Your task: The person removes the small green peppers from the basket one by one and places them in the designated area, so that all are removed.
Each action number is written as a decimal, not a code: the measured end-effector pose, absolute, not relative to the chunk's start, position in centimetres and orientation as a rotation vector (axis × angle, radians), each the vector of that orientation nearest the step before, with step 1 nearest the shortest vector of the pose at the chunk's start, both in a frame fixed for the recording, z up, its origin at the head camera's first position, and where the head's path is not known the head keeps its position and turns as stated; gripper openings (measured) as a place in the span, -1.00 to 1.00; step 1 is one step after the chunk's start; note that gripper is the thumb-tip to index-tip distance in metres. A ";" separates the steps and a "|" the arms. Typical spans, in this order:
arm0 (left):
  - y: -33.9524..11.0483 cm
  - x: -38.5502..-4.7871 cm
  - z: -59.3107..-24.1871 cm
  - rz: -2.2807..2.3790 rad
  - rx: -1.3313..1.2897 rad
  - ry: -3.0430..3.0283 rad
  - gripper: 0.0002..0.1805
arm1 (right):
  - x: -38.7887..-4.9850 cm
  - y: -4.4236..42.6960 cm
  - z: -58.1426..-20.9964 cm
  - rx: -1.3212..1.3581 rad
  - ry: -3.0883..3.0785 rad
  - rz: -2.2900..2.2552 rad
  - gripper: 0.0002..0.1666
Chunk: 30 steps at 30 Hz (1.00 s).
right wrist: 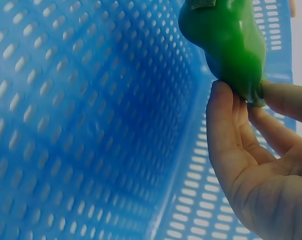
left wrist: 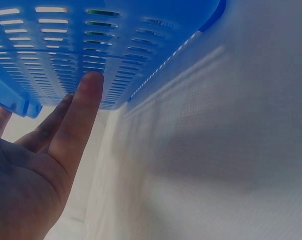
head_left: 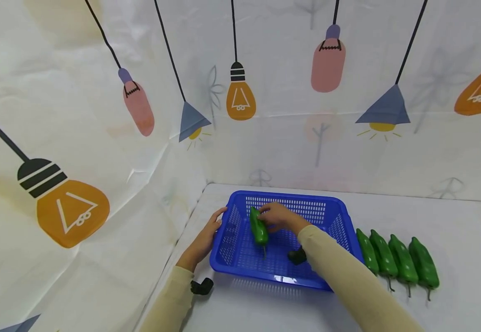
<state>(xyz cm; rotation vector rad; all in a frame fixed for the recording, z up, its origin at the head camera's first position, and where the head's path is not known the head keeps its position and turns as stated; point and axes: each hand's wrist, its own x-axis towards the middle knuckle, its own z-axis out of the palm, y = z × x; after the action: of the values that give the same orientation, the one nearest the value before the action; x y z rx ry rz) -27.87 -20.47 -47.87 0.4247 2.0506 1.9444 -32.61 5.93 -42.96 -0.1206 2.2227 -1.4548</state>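
Note:
A green pepper [head_left: 258, 227] is inside the blue plastic basket [head_left: 248, 275], its stem pointing towards me. My right hand [head_left: 279, 216] pinches the pepper's far end between thumb and fingers. In the right wrist view the pepper [right wrist: 230, 45] hangs from the fingertips beside the slotted basket wall [right wrist: 91, 125]. My left hand [head_left: 203, 242] is at the basket's left side. Its fingers are mostly straight, and in the left wrist view the thumb [left wrist: 81, 120] lies against the basket's slotted outer wall [left wrist: 66, 40].
Several green peppers [head_left: 402, 260] lie in a row on the white table [head_left: 468, 240], right beside the basket. A white cloth wall [head_left: 282, 152] printed with lamps rises behind the table, and another [head_left: 132, 203] closes off the left. Dark wrist cameras sit on both wrists.

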 end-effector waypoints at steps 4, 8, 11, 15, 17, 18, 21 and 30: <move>-20.5 -27.9 -47.7 1.948 0.431 2.054 -0.45 | -32.4 7.0 -42.4 -0.154 2.236 -1.463 -0.53; -20.5 -27.9 -47.7 1.954 0.410 2.058 -0.45 | -32.1 7.9 -41.9 -0.158 2.239 -1.478 -0.52; -20.5 -27.8 -47.7 1.964 0.392 2.055 -0.46 | -32.0 8.6 -41.6 -0.157 2.229 -1.485 -0.51; -20.6 -27.8 -47.8 1.977 0.402 2.043 -0.45 | -31.9 9.5 -41.4 -0.148 2.227 -1.495 -0.52; -20.6 -27.8 -47.8 1.977 0.413 2.042 -0.45 | -31.9 10.0 -41.2 -0.151 2.239 -1.492 -0.51; -20.7 -27.8 -47.8 1.979 0.418 2.037 -0.44 | -31.8 10.2 -41.1 -0.155 2.247 -1.487 -0.51; -20.7 -27.8 -47.9 1.980 0.415 2.031 -0.44 | -31.6 10.7 -40.8 -0.176 2.256 -1.476 -0.49; -20.6 -27.9 -48.0 1.963 0.412 2.042 -0.46 | -31.1 12.2 -40.4 -0.177 2.275 -1.479 -0.49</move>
<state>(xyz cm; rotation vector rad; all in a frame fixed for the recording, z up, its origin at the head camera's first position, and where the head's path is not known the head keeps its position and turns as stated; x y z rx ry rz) -27.88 -20.59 -47.96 0.4122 2.0423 1.9628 -31.09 12.25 -40.42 -0.1769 2.2747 -1.4794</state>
